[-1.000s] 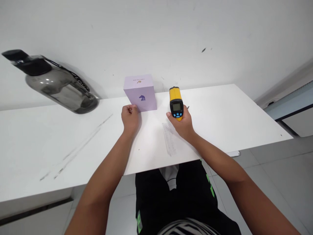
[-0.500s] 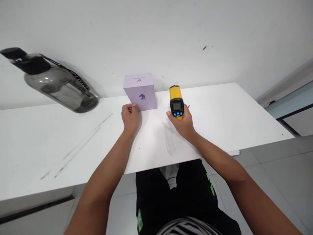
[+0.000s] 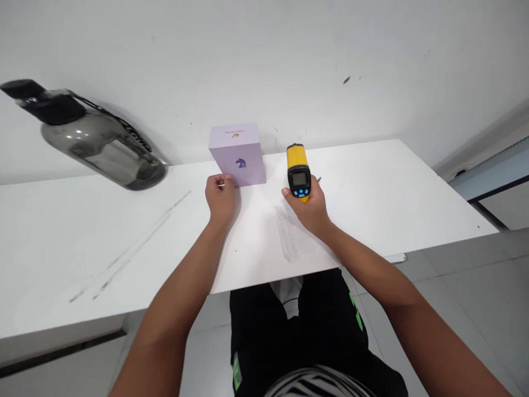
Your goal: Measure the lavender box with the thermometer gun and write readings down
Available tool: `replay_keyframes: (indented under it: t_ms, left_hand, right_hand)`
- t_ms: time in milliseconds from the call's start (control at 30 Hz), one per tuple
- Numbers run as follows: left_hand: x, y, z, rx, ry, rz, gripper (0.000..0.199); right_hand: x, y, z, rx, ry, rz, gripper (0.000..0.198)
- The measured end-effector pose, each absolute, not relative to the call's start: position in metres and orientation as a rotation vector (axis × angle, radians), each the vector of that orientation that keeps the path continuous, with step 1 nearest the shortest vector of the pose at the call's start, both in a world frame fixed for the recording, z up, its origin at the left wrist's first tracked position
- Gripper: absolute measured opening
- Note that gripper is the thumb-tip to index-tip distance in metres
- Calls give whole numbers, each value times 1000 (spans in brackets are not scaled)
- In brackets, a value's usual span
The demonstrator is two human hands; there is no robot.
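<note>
My right hand (image 3: 311,207) grips a yellow and black infrared thermometer (image 3: 299,171) by its handle, above the white table (image 3: 392,193). Its small grey screen and blue buttons face me, and the handle is mostly covered by my fingers. A lilac box (image 3: 241,162) with a dark horse-head print stands upright against the wall. Beside its lower left corner rests my left hand (image 3: 220,199), with the fingers curled in and the thumb against them. I cannot make out whether anything small is between those fingers.
A grey see-through bottle (image 3: 103,143) with a black lid and strap stands at the back left. Faint handwriting-like marks (image 3: 287,234) lie on the table between my arms. A thin dark tip (image 3: 318,179) shows just beyond my right hand. The wall (image 3: 264,66) rises behind.
</note>
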State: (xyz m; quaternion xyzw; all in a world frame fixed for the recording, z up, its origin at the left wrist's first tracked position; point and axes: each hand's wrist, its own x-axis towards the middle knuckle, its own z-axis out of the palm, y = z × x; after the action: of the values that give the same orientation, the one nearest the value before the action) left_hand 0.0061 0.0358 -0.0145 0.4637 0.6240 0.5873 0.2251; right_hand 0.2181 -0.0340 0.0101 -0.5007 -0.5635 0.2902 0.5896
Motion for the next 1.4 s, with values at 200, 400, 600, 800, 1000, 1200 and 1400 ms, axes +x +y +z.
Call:
replay_keyframes:
  t_ms: [200,400,600,800,1000,1200,1400]
  left_hand:
    - [8,33,-12,1277,1718,1633,7]
    - [10,31,-9,1290,1723,1647,6]
    - [12,27,-6,1328,1729,1650,5]
    - [12,27,-6,1339,1719,1655,7]
    - [13,27,-6,1328,1709,1650,7]
    - [15,25,-4,1348,1717,1626,9]
    - [18,19,-2,1445,1623,1652,15]
  right_hand:
    - [218,-33,10,-1165,-1311,679,35]
    - [218,-34,10,-1168,-1318,675,34]
    - [218,-34,11,-1164,-1318,675,33]
    - [218,-35,11,-1160,-1320,674,33]
    - [218,-35,10,-1163,-1320,675,34]
    - [218,-34,10,-1163,-1313,682,34]
    - [219,-34,11,-1123,-1272,919,37]
